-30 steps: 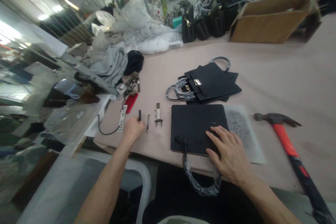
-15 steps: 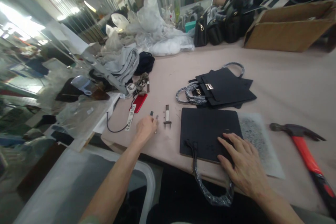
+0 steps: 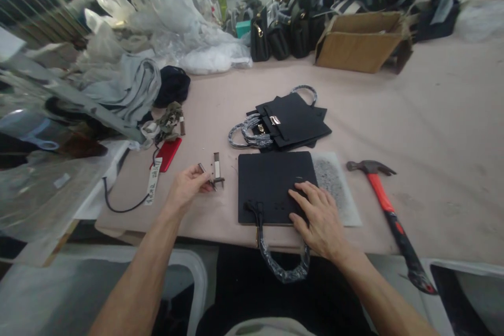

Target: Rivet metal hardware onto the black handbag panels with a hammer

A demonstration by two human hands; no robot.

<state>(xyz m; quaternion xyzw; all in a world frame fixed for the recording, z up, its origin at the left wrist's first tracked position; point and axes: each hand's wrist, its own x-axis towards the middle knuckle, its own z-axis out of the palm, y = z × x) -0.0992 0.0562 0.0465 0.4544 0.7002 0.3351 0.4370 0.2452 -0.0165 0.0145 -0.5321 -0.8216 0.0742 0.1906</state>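
Observation:
Pinched in the fingers of my left hand (image 3: 190, 187) is a small metal piece with prongs (image 3: 208, 178); its exact kind is unclear. Just right of it, a similar pronged metal piece (image 3: 217, 169) lies on the table. My right hand (image 3: 318, 215) rests spread, palm down, on the lower right of a flat black bag panel (image 3: 271, 181). A handle wrapped in clear plastic (image 3: 289, 276) hangs from the panel over the table's front edge. Partly under the panel's right side is a speckled pale sheet (image 3: 346, 205).
A claw hammer (image 3: 384, 202) with a red and black grip lies at right. More black bag panels (image 3: 299, 121) are stacked beyond. At left are a red flat object (image 3: 169, 154) and a labelled strip (image 3: 153, 181). A cardboard box (image 3: 350, 50) and plastic wrapping (image 3: 212, 52) stand behind.
My left hand has lifted the small metal piece off the table and moved towards the other one. My right hand stays on the panel. The view has swung to the right.

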